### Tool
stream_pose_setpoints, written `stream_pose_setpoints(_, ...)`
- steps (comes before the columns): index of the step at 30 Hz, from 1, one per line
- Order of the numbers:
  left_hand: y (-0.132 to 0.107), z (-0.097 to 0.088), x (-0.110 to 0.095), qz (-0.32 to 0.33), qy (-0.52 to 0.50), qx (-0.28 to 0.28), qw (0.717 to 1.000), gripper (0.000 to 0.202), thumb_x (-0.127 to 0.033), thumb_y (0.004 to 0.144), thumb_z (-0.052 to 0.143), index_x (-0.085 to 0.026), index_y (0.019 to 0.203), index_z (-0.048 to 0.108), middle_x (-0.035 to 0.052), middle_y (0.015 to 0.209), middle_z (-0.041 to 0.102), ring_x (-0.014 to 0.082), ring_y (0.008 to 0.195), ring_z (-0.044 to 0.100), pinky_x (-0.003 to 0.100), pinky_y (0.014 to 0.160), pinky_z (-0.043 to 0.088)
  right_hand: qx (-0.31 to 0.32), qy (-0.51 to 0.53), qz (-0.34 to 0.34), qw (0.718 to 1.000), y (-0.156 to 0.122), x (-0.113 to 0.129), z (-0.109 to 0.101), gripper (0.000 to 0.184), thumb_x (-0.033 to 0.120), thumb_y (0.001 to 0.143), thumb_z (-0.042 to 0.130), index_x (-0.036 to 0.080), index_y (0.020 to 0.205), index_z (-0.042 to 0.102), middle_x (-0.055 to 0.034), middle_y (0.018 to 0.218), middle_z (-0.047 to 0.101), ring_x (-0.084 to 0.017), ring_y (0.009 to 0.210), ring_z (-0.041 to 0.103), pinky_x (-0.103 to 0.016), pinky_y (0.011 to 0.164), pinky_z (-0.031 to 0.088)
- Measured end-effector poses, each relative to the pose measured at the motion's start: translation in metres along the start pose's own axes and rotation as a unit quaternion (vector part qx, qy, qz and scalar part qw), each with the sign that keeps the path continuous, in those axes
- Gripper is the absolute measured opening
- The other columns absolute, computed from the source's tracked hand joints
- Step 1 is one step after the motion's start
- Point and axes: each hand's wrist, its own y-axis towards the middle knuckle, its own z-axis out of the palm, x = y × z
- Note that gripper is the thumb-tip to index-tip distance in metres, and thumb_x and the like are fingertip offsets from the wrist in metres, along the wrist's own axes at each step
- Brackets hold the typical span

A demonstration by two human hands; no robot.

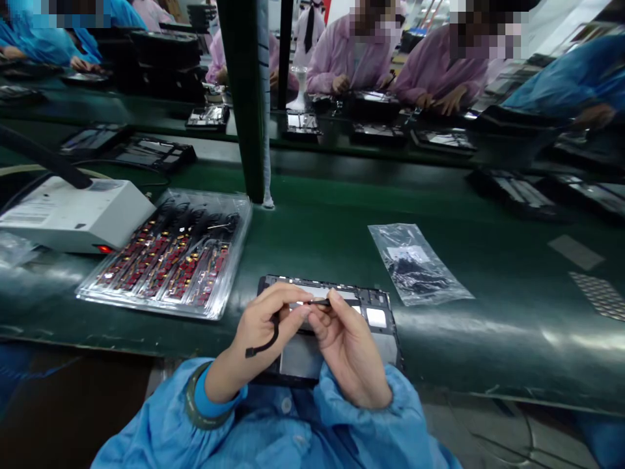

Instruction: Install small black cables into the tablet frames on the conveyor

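Over an opened tablet-like device (303,358), my left hand (266,332) and my right hand (349,345) meet with fingertips pinched together. Between them is a thin black ribbon cable (319,302) with a tiny red spot at the left fingertips. A black length ending in a small connector (251,352) hangs from under my left fingers across the back of that hand; whether it is the same cable is hidden. The device lies face up near the bench edge, showing silver panels and a black frame. My left wrist wears a blue band (208,397) and a dark green one.
Left stands a clear plastic tray (229,286) of small red boards with black cables, beside a white box (83,208) with a lit red switch. A plastic bag (420,267) of black parts lies right. A green post (244,98) rises ahead; co-workers handle devices on the line beyond.
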Motion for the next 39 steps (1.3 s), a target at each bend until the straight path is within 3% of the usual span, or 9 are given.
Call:
stream_pose_setpoints(3,-0.001,0.000,0.005,-0.008,-0.017,-0.013,1.000,0.012,-0.019,0.086,0.060,-0.019,0.093,0.070,0.0059,0.089,0.069,0.0154,0.085,0.064,0.025,0.073,0.052,0.005,-0.012,-0.018,1.000,-0.001,-0.001,0.002,0.023,0.024,0.064,0.085,0.012,0.074,0.068,-0.0074,0.069,0.074,-0.012,0.061,0.070,-0.018,0.061,0.060)
stream_pose_setpoints(6,-0.003,0.001,0.009,-0.053,-0.068,-0.021,0.996,0.012,-0.021,0.086,0.061,-0.020,0.093,0.071,0.0051,0.089,0.067,0.0093,0.064,0.060,0.020,0.056,0.048,0.013,-0.021,-0.036,0.999,-0.001,-0.003,0.004,0.022,0.025,0.067,0.084,0.013,0.077,0.069,-0.0065,0.072,0.074,-0.013,0.062,0.071,-0.020,0.062,0.060)
stream_pose_setpoints(10,-0.005,0.003,0.012,-0.138,-0.186,-0.024,0.972,0.012,-0.027,0.085,0.063,-0.020,0.091,0.071,0.0031,0.088,0.063,0.0003,0.042,0.043,0.015,0.036,0.035,0.029,-0.026,-0.047,0.998,-0.001,-0.006,0.005,0.020,0.027,0.071,0.081,0.014,0.081,0.068,-0.0061,0.077,0.075,-0.014,0.065,0.072,-0.020,0.063,0.060)
stream_pose_setpoints(13,-0.005,0.005,0.013,-0.184,-0.263,-0.034,0.946,0.013,-0.031,0.083,0.066,-0.019,0.088,0.071,0.0010,0.087,0.060,-0.0018,0.038,0.041,0.014,0.033,0.034,0.036,-0.028,-0.050,0.998,0.000,-0.007,0.006,0.019,0.027,0.073,0.080,0.015,0.081,0.068,-0.0064,0.078,0.075,-0.014,0.067,0.072,-0.020,0.064,0.060)
stream_pose_setpoints(17,-0.008,0.008,0.014,-0.195,-0.297,-0.040,0.934,0.013,-0.031,0.082,0.066,-0.020,0.088,0.070,-0.0002,0.087,0.057,-0.0030,0.038,0.040,0.013,0.033,0.033,0.041,-0.032,-0.054,0.997,0.000,-0.008,0.006,0.019,0.027,0.073,0.080,0.015,0.080,0.067,-0.0055,0.076,0.075,-0.014,0.065,0.072,-0.019,0.063,0.060)
stream_pose_setpoints(22,-0.013,0.007,0.015,-0.191,-0.280,-0.037,0.940,0.014,-0.032,0.084,0.064,-0.020,0.089,0.070,0.0001,0.086,0.057,-0.0023,0.038,0.039,0.014,0.034,0.033,0.029,-0.040,-0.043,0.998,0.001,-0.010,0.005,0.021,0.027,0.071,0.081,0.015,0.078,0.066,-0.0055,0.071,0.075,-0.013,0.062,0.071,-0.018,0.060,0.059)
stream_pose_setpoints(30,-0.014,-0.003,0.006,-0.108,-0.173,-0.022,0.979,0.010,-0.023,0.085,0.062,-0.020,0.089,0.071,0.0037,0.085,0.062,0.0040,0.049,0.045,0.019,0.044,0.037,0.007,-0.041,0.015,0.999,0.002,-0.009,0.003,0.030,0.030,0.061,0.087,0.014,0.071,0.065,-0.0069,0.062,0.073,-0.013,0.054,0.069,-0.015,0.054,0.058)
stream_pose_setpoints(39,-0.011,-0.007,0.002,-0.128,-0.135,-0.018,0.982,0.010,-0.019,0.081,0.060,-0.017,0.075,0.068,0.0026,0.074,0.060,0.0081,0.054,0.050,0.022,0.049,0.039,0.029,-0.037,0.075,0.996,0.005,-0.014,-0.003,0.028,0.028,0.060,0.087,0.012,0.069,0.067,-0.0069,0.062,0.073,-0.014,0.054,0.070,-0.015,0.051,0.057)
